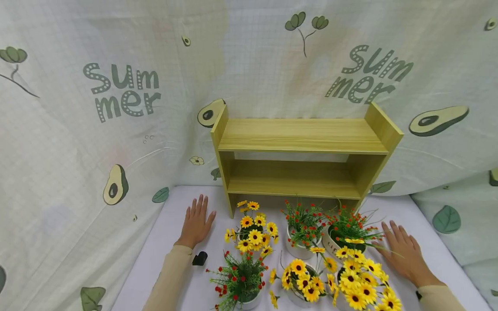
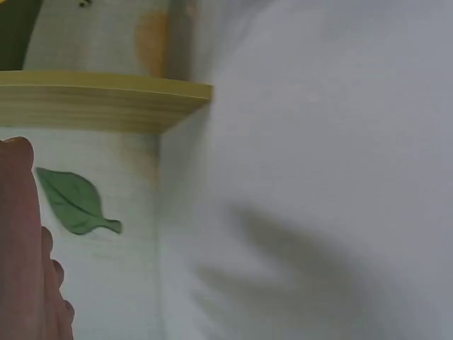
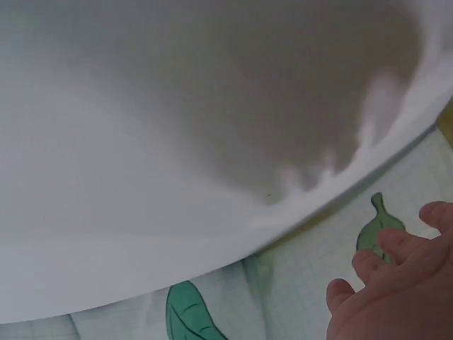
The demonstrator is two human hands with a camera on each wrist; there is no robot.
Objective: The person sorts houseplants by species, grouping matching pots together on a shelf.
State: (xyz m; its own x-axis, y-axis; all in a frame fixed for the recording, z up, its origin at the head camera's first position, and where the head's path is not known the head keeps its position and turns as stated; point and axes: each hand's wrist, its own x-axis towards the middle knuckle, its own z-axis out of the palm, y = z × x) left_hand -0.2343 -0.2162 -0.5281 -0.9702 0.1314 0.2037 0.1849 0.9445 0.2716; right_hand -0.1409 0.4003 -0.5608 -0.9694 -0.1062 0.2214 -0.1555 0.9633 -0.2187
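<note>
My left hand [image 1: 196, 222], fingers straight and pointing away, is over the white table left of the flower pots and holds nothing. Nearest to it is a pot of yellow sunflowers [image 1: 254, 236]. On the far right my right hand [image 1: 402, 250] is likewise spread with nothing in it, its fingers beside a red-flowered potted plant [image 1: 346, 229]. Another red-flowered plant [image 1: 305, 224] sits between, and a third [image 1: 242, 278] stands at the front left. Two more sunflower pots [image 1: 303, 280] are at the front. Each wrist view shows a hand's shadow on the tabletop.
A two-tier wooden shelf [image 1: 297, 177] stands at the back, its boards bare, with plants just before it. Behind hangs a printed cloth [image 1: 264, 56] with avocados and leaves. The white table [image 1: 155, 255] reaches out on both sides. A black strap piece [image 1: 200, 258] shows by the left wrist.
</note>
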